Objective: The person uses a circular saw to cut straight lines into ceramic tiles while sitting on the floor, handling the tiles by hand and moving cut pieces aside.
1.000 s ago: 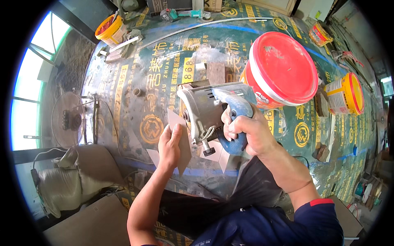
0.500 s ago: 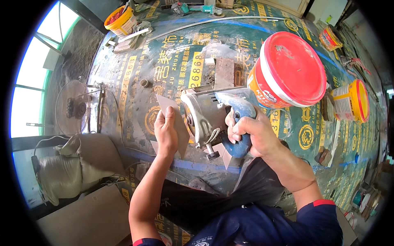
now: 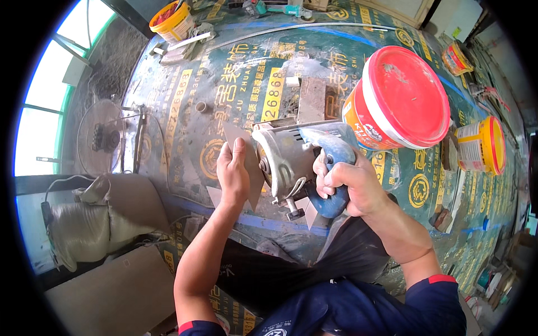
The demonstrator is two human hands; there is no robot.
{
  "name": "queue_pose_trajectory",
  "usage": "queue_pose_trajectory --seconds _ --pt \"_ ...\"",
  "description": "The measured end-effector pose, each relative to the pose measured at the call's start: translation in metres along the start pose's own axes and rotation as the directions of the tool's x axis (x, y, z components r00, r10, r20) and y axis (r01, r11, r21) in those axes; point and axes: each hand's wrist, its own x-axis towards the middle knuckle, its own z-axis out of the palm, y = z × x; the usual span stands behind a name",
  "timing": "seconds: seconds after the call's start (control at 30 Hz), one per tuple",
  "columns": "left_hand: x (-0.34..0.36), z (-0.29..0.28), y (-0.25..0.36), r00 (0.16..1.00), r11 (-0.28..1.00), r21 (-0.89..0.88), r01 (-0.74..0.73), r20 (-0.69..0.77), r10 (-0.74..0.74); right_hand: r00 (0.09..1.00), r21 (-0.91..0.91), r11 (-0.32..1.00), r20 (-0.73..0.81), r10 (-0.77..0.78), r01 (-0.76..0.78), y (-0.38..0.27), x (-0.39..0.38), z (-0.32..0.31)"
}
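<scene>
My left hand (image 3: pixel 234 171) grips a thin, flat beige tile piece (image 3: pixel 253 190) upright beside the cutting disc (image 3: pixel 264 163) of a handheld saw with a grey metal body (image 3: pixel 288 159). My right hand (image 3: pixel 350 185) is closed round the blue handle (image 3: pixel 330 147) of that saw, which lies tilted on its side with its disc facing left, toward the tile. The tile is very near the disc; whether they touch I cannot tell. Below the saw more beige tile pieces (image 3: pixel 308 217) lie partly hidden on the printed green floor covering (image 3: pixel 420 162).
A large red-lidded bucket (image 3: pixel 403 98) stands at upper right, smaller yellow buckets (image 3: pixel 479 145) farther right and back. A fan (image 3: pixel 103 137), bulging sack (image 3: pixel 84 224) and large board (image 3: pixel 112 291) are at left. A brick-like block (image 3: pixel 311 101) sits ahead; a power tool (image 3: pixel 286 11) lies at the back.
Both hands, the saw and the tile have shifted slightly upward and right in the view since half a second ago. The background has shifted too; the grips look unchanged.
</scene>
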Motion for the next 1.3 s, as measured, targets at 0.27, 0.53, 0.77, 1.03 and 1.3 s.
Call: queue_pose_trajectory --seconds 0.27,0.53,0.77,1.03,1.3 --pt "0.023 -0.032 -0.011 1.0 0.991 0.135 -0.015 -0.022 0.018 0.999 0.063 0.998 -0.036 0.006 -0.003 -0.001 -0.002 0.0" --pt "0.018 -0.227 -0.124 0.837 0.779 0.309 0.546 -0.156 -0.525 0.985 0.021 0.997 -0.157 -0.067 0.072 -0.006 0.004 -0.015" --pt "-0.001 -0.264 -0.245 0.799 0.742 0.298 0.601 -0.243 -0.55 0.98 -0.015 0.997 -0.184 -0.081 0.079 -0.005 0.011 -0.023" --pt "-0.001 -0.256 -0.226 0.886 0.091 0.937 0.336 -0.282 -0.369 0.988 0.014 0.999 -0.146 -0.044 0.047 -0.005 0.012 -0.028" --pt "-0.023 -0.098 -0.219 0.896 0.526 0.851 0.0 0.234 -0.378 0.97 -0.038 0.993 -0.216 -0.115 0.11 -0.014 0.013 -0.041"
